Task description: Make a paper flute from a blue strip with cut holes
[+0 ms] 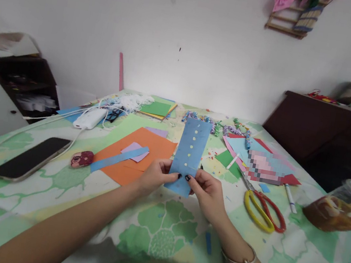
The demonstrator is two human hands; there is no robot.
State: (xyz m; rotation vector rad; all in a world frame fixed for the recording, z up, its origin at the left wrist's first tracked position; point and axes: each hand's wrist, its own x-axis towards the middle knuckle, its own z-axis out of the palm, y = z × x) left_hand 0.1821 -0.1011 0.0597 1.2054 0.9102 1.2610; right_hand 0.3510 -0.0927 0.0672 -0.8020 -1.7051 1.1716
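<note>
Between both hands a blue paper strip [189, 145] is held upright above the table, with a column of small pale dots or holes down its middle. My left hand [157, 176] pinches its lower left edge, thumb on the front. At the lower right edge my right hand [207, 191] grips it the same way, the two thumbs close together. Behind and left of the strip lie orange paper [156, 144], a small lilac paper piece [139, 157] and a narrow blue paper strip [116, 158]. Scissors with yellow and red handles [261, 210] rest to the right of my right hand.
A phone [33, 156], a white power bank [90, 117] with cables and a dark red case [82, 159] lie at left. Coloured paper [157, 108] and curled paper strips [233, 130] are at the back. A plastic cup of brown drink [334, 209] and a marker [290, 198] are at right.
</note>
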